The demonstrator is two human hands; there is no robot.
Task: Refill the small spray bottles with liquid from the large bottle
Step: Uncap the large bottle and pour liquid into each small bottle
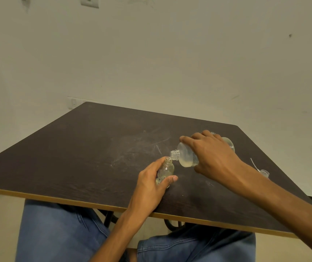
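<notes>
Bare room: plain wall, scuffed table.

One head-worn wide-angle view, forward and down, close over the dark table and lap.

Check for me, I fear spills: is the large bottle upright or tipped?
Tipped: the right hand holds the large bottle nearly sideways, its neck over the small bottle.
</notes>
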